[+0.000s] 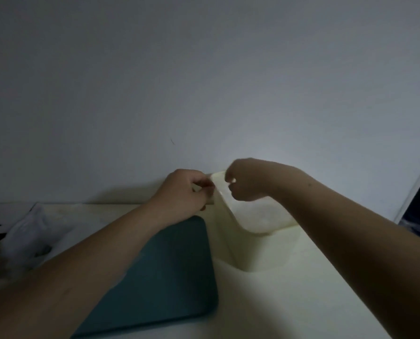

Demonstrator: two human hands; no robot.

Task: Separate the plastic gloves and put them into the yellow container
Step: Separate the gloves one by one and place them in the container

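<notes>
Over the yellow container (pixel 260 243) both grips, left hand (pixel 184 189) and right hand (pixel 245 182), are curled; any hold cannot be told. The gloves (pixel 25 233) heaped far left are judged flimsy and clingy, best pinched at a cuff.

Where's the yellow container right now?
Head view, right of centre: the yellow container stands against the wall, beside the teal mat, right hand above it.
</notes>
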